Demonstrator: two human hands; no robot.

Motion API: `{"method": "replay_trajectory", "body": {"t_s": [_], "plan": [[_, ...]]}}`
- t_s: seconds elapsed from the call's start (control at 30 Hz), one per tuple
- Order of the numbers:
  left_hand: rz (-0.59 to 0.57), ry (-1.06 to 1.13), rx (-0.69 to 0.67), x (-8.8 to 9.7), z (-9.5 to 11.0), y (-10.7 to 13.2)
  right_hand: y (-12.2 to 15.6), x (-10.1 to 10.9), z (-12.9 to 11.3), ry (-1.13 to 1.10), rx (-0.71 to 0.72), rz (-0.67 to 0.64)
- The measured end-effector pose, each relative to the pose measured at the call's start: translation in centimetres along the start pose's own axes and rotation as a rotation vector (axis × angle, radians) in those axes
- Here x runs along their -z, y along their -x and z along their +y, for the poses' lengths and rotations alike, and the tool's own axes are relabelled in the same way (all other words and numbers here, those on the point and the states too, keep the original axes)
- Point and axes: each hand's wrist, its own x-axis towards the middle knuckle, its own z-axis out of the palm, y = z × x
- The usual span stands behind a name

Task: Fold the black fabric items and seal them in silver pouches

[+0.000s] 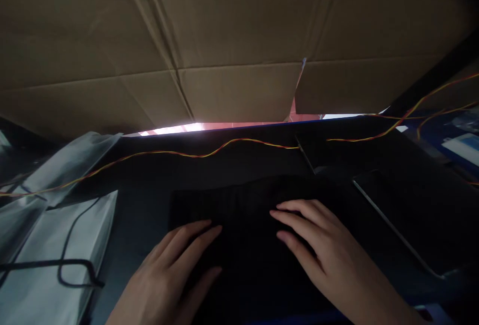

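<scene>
My left hand point(175, 270) lies flat with its fingers stretched out on a dark folded cloth point(243, 215) on the dark worktop. My right hand point(318, 245) rests flat on the same cloth a little further back, fingers extended and pointing left. Neither hand grips anything. The cloth is black and hard to make out in the dim light.
A large cardboard sheet point(232, 40) hangs close above and behind the worktop. A twisted red-and-yellow wire point(194, 155) runs across the table. Grey plastic bags point(56, 245) with a black cord point(71, 265) lie at the left. A flat dark panel point(407, 215) lies at the right.
</scene>
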Motion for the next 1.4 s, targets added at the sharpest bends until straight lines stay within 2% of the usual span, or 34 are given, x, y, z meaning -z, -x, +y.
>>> {"method": "replay_trajectory", "body": {"t_s": [0.13,0.2,0.27,0.37,0.47,0.53,0.6,0.77,0.87,0.93,1.0,1.13,1.2,1.3,1.4], "plan": [[-0.091,-0.118,-0.111,-0.6,-0.8,1.8,1.8,1.5,2.4,-0.178,0.03,-0.242],[-0.119,-0.155,-0.17,-0.8,-1.0,2.2,2.5,2.4,3.1,-0.337,0.048,-0.24],[-0.143,-0.175,-0.207,-1.1,-1.3,2.4,2.7,2.7,2.8,-0.398,0.042,-0.179],[-0.173,-0.172,-0.247,-1.6,-1.9,2.2,2.0,1.5,0.7,-0.223,0.076,-0.098],[-0.136,-0.156,-0.23,-2.3,-2.4,1.6,0.9,-1.2,-0.8,0.064,0.322,-0.048],[-0.082,-0.187,-0.192,-2.7,-2.4,1.0,0.6,-2.7,-0.6,0.241,0.434,-0.025],[-0.035,-0.238,-0.183,-3.0,-2.1,0.5,0.6,-3.5,0.3,0.358,0.465,-0.02],[-0.017,-0.295,-0.175,-2.4,-1.0,-0.8,1.0,-2.2,1.6,0.411,0.403,-0.114],[0.008,-0.348,-0.187,-1.6,-0.3,-1.2,0.6,-1.7,0.6,0.372,0.352,-0.033],[0.022,-0.364,-0.199,-1.3,0.1,-1.4,0.3,-2.0,-0.2,0.353,0.284,0.074],[0.029,-0.353,-0.187,-1.6,0.6,-1.6,0.0,-2.8,-0.6,0.347,0.202,0.123],[0.029,-0.327,-0.118,-3.1,1.2,-1.5,0.3,-4.5,-0.2,0.369,0.119,0.048],[0.021,-0.305,-0.096,-3.5,1.1,-1.3,0.5,-4.6,0.1,0.375,0.112,0.003],[-0.027,-0.246,-0.08,-2.9,0.6,-1.3,0.0,-2.9,-0.1,0.356,0.136,0.001],[-0.074,-0.205,-0.02,-1.6,-0.7,-2.0,-2.1,-0.2,-0.1,0.348,0.129,0.122]]}}
